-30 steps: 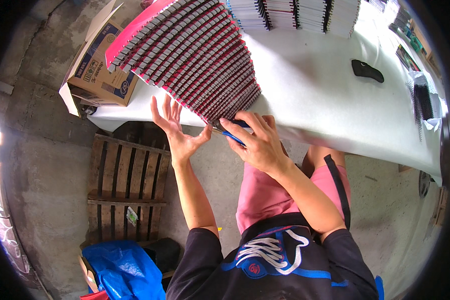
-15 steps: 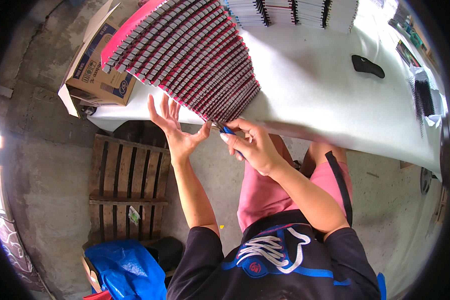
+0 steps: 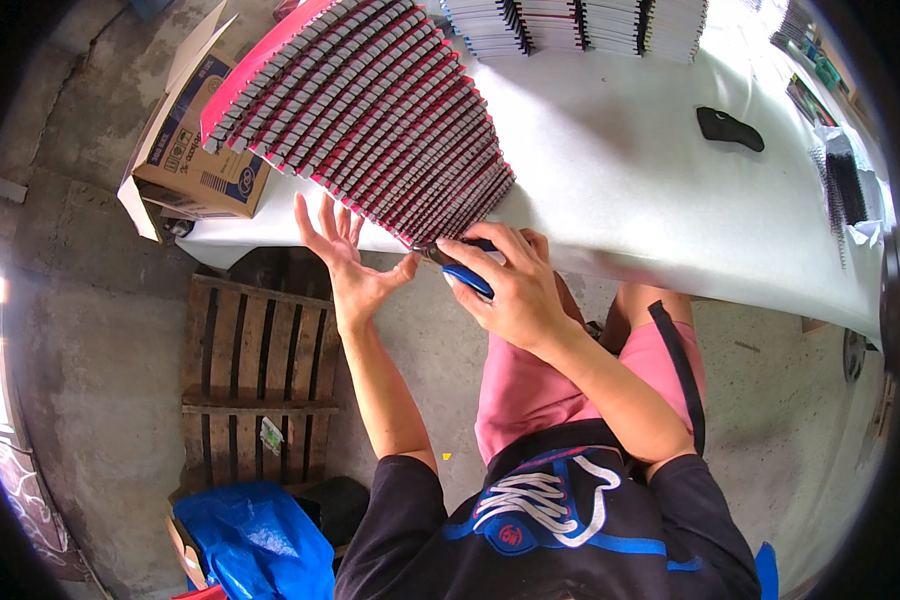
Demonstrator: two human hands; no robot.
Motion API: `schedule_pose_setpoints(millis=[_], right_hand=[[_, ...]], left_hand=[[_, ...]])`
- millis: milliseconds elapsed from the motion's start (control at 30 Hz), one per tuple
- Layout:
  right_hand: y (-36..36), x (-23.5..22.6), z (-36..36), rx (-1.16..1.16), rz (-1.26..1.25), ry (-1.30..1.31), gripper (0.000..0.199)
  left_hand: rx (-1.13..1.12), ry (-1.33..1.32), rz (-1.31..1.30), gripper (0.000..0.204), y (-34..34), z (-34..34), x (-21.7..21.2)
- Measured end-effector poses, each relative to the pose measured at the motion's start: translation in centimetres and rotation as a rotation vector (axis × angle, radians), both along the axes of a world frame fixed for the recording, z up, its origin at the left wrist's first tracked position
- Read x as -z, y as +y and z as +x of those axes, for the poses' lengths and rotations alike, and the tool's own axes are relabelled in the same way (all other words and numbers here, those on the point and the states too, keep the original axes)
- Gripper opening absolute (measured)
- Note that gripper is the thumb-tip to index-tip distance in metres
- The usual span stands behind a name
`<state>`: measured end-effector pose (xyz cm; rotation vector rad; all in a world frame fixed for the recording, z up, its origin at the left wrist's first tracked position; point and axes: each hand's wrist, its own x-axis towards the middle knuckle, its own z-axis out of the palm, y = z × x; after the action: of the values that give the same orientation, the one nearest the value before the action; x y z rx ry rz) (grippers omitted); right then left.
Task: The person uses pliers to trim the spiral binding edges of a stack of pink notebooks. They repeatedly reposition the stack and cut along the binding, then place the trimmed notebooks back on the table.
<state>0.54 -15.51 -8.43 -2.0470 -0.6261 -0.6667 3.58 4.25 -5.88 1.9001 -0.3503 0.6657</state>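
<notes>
A tall stack of spiral-bound notebooks (image 3: 370,110) with red covers and black binding stands at the table's front edge. My right hand (image 3: 515,290) grips pliers (image 3: 467,281) with blue handles, and the tool's dark jaws reach the stack's near lower corner. The handles are spread apart within my fingers. Just left of that corner is my left hand (image 3: 355,280), its fingers spread and raised and its thumb stretched toward the jaws. I cannot make out whether the thumb touches the binding, or what lies between the jaws.
The white-covered table (image 3: 610,150) bears more bound books (image 3: 610,28) at the back, a black flat object (image 3: 730,130) and black binding coils (image 3: 847,188) at the right. An open cardboard box (image 3: 195,150) stands left. Below are a wooden pallet (image 3: 260,370) and a blue plastic bag (image 3: 255,540).
The pliers' handles have spread wider in my right hand, whose fingers have opened out along them. My left hand stays nearly where it was, with fingers still apart.
</notes>
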Motion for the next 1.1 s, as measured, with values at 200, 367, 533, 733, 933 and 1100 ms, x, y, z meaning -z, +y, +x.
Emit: schedule_pose_setpoints(millis=[200, 367, 533, 733, 933, 1100], right_hand=[[0.4, -0.1, 0.0, 0.003, -0.019, 0.021, 0.039], [0.4, 0.3, 0.7, -0.323, 0.418, 0.465, 0.026], [-0.7, -1.2, 1.1, -0.594, 0.656, 1.014, 0.028], [-0.7, -0.2, -0.5, -0.113, 0.071, 0.200, 0.038], [-0.1, 0.4, -0.3, -0.017, -0.018, 0.035, 0.040], [0.3, 0.6, 0.0, 0.004, -0.052, -0.030, 0.038]], left_hand=[[0.002, -0.005, -0.013, 0.137, -0.2, -0.2, -0.3], [0.018, -0.019, -0.028, 0.137, -0.3, 0.0, -0.1], [0.041, 0.000, -0.023, 0.139, -0.3, -0.1, -0.2], [0.048, 0.026, -0.003, 0.140, 0.5, 0.0, 0.0], [0.054, 0.000, 0.002, 0.138, 0.2, 0.1, 0.0], [0.051, 0.003, 0.003, 0.137, 0.1, 0.1, -0.2]])
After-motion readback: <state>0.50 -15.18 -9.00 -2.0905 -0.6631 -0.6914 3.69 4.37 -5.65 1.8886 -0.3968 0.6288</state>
